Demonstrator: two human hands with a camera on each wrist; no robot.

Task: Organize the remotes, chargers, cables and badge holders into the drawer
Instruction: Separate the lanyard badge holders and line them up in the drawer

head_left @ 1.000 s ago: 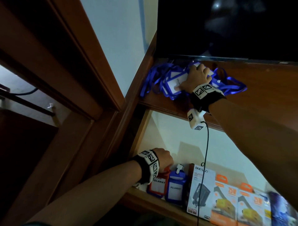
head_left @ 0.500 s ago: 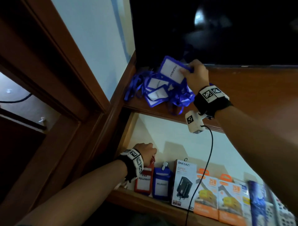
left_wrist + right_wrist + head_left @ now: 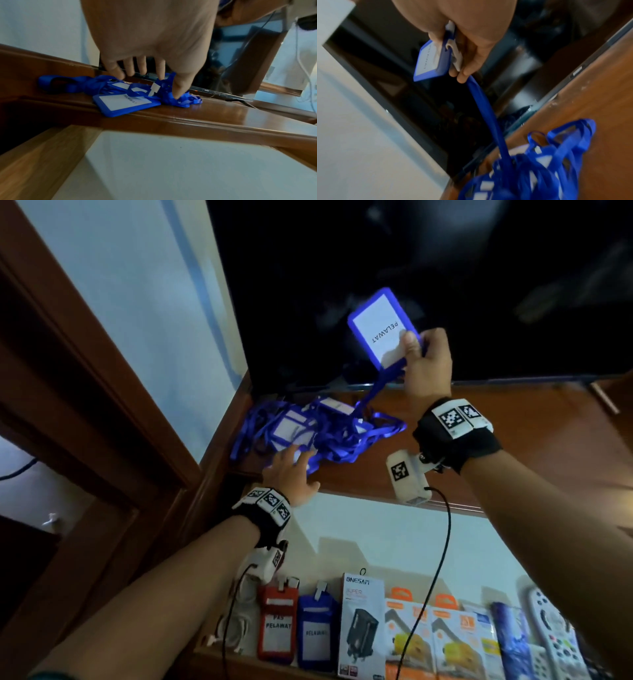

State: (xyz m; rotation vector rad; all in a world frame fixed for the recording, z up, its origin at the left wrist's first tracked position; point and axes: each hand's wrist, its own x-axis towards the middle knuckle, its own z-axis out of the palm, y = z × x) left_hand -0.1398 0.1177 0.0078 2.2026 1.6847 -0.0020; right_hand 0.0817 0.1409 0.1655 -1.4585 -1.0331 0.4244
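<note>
A tangle of blue badge holders and lanyards (image 3: pixel 308 429) lies on the wooden cabinet top (image 3: pixel 513 440), at its left end. My right hand (image 3: pixel 416 347) pinches one blue badge holder (image 3: pixel 380 326) marked PELAWAT and holds it up in front of the TV. Its lanyard (image 3: pixel 486 108) runs taut down into the tangle (image 3: pixel 539 169). My left hand (image 3: pixel 291 470) rests on the near side of the tangle (image 3: pixel 126 100), its straight fingers (image 3: pixel 178 89) pressing on the lanyards. The open drawer (image 3: pixel 394 535) below holds a red badge holder (image 3: pixel 277 621) and a blue one (image 3: pixel 317 631) standing upright.
A black TV (image 3: pixel 445 268) stands at the back of the cabinet top. In the drawer stand a charger box (image 3: pixel 363 625), orange boxes (image 3: pixel 428 642), remotes (image 3: pixel 551 635) and a white cable (image 3: pixel 236 628). A wooden door frame (image 3: pixel 102 405) rises at the left.
My right hand has lifted one blue badge holder off the tangle, stretching its lanyard. My left hand has come up out of the drawer onto the tangle.
</note>
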